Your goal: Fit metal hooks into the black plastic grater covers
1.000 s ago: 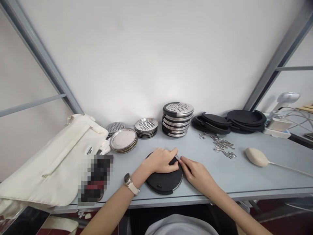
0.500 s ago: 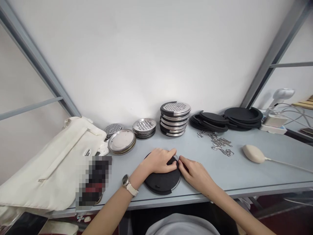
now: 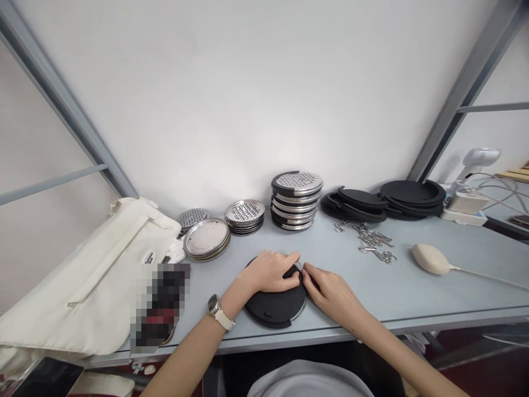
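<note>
A black round disc with a thin silvery metal rim (image 3: 270,311) lies flat near the table's front edge. Across its upper part rests my left hand (image 3: 275,270), fingers curled and thumb and index closing at the right-hand rim. My right hand (image 3: 330,289) pinches at that same rim from the right; its fingertips are closed and what they hold, if anything, is too small to tell. Between the two hands a bit of shiny metal (image 3: 297,266) shows. Behind them, a stack of perforated metal discs with black edging (image 3: 296,201) stands against the wall.
Left of that stack are textured metal discs (image 3: 244,215) and plain metal plates (image 3: 206,238). To the right lie black covers (image 3: 359,203), more covers (image 3: 413,198), loose metal hooks (image 3: 374,240) and a cream corded device (image 3: 430,259). A cream bag (image 3: 91,281) fills the left.
Both hands keep their places at the disc's right rim, with hardly any movement. The whole view has shifted very slightly.
</note>
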### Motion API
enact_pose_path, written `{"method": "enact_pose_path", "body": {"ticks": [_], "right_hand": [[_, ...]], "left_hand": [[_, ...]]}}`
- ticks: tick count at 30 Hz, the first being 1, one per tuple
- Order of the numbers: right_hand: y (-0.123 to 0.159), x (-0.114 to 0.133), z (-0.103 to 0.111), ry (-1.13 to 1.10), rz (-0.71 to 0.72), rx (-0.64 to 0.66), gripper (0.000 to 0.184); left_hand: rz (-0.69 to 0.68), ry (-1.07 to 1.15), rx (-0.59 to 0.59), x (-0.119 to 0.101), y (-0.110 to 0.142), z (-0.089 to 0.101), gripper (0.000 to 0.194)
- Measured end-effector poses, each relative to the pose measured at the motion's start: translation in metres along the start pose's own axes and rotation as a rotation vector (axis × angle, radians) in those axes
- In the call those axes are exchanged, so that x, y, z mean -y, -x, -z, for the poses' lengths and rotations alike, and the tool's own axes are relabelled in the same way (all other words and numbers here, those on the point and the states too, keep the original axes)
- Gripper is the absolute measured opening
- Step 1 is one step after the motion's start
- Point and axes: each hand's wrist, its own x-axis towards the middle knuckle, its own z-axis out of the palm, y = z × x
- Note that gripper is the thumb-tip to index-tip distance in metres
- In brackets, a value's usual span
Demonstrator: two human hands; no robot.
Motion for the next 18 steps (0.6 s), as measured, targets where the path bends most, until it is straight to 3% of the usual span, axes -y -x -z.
{"method": "enact_pose_path", "body": {"ticks": [18], "right_hand": [[0.0006,-0.0006,-0.0001,-0.025,-0.016,0.012,0.025]], "left_hand": [[-0.015,0.014,-0.008,0.0018,0.0004,-0.0041,0.013]]}}
